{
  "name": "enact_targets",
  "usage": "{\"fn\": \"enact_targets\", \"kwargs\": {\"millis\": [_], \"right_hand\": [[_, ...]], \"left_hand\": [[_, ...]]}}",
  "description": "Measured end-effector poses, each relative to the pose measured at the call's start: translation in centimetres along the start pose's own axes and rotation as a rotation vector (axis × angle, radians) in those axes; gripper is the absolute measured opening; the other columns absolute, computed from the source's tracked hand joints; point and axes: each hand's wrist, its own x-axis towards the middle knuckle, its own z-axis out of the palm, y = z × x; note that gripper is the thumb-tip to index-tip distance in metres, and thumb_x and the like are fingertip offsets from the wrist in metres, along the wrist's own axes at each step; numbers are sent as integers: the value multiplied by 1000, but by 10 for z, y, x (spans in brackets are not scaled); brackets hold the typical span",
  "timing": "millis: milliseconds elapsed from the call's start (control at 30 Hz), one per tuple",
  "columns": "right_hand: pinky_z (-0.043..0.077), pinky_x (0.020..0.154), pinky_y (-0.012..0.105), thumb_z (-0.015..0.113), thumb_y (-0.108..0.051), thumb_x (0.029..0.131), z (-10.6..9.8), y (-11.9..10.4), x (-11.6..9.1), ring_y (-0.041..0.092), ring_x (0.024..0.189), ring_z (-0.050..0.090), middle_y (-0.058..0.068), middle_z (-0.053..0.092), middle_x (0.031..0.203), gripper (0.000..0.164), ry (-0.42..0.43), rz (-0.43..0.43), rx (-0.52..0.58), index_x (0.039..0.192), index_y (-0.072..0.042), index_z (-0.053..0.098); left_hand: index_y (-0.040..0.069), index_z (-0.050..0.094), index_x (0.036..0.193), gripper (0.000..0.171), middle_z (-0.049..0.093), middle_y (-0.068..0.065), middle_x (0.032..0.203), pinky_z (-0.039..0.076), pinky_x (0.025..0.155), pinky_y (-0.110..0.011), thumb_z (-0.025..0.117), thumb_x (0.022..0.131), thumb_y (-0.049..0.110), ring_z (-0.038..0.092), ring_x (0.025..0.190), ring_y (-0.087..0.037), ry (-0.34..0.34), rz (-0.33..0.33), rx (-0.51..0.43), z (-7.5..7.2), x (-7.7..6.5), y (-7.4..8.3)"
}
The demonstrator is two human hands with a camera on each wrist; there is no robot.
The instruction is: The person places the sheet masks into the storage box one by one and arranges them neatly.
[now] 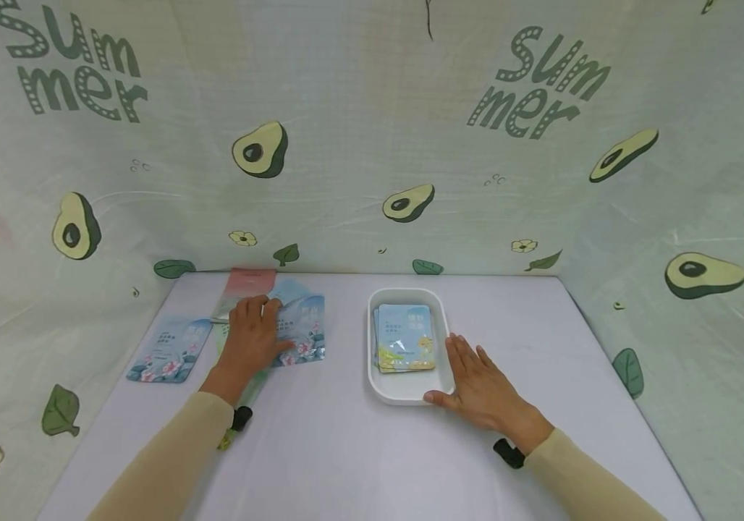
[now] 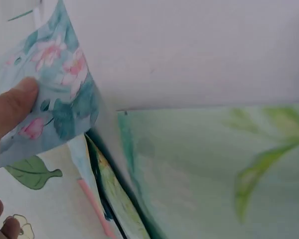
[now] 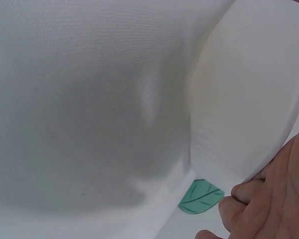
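Holding a flowered packet, the left grip faces "Summer" lettering.

Can count two bare hands, one white rounded tub, two or more flat light-blue packets inside, two or more flat blue flowery packets. Can't count the pink and green ones.
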Motion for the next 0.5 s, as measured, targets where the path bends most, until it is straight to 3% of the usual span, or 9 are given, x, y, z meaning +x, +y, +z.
{"fn": "enact_targets", "kwargs": {"millis": [67, 133, 200, 333, 400, 500], "right_hand": [[26, 126, 61, 55, -75, 97, 0, 0, 0, 42, 159, 27, 29, 26, 170, 112, -1, 3, 2, 162, 11, 24], [26, 126, 61, 55, -75, 97, -1, 0, 0, 41, 159, 27, 29, 26, 170, 112, -3, 5, 2, 162, 11, 24], [26, 126, 61, 55, -75, 97, -1, 0, 0, 42, 159, 27, 29, 26, 170, 112, -5, 7, 3, 162, 11, 24], [26, 126, 61, 55, -75, 97, -1, 0, -1, 42, 159, 27, 28, 25, 170, 112, -9, 10, 3, 162, 10, 24], [25, 126, 61, 54, -75, 97, -1, 0, -1, 41, 159, 26, 28, 25, 170, 112, -14, 12, 3, 162, 10, 23], [25, 126, 61, 54, -75, 97, -1, 0, 0, 42, 159, 26, 28, 25, 170, 113, -16, 12, 5, 162, 10, 23]], "left_hand": [[2, 35, 137, 91, 42, -27, 129, 43, 95, -59, 98, 76, 32, 43, 116, -47, 48, 29, -18, 0, -5, 1], [3, 35, 138, 82, 44, -27, 129, 50, 90, -53, 93, 83, 24, 52, 107, -43, 49, 25, -73, -1, -10, 2], [5, 34, 140, 72, 45, -26, 131, 55, 77, -46, 86, 91, 17, 60, 87, -35, 1, -8, -161, -3, -15, 3], [10, 31, 147, 60, 50, -24, 134, 52, 58, -42, 71, 102, 13, 55, 57, -23, -133, -114, -309, -8, -21, 5], [11, 30, 151, 61, 57, -25, 131, 54, 61, -44, 68, 104, 14, 60, 60, -25, -174, -158, -353, -9, -22, 5], [15, 23, 157, 68, 67, -26, 113, 53, 62, -43, 67, 105, 15, 64, 67, -25, -200, -225, -437, -11, -22, 4]]}}
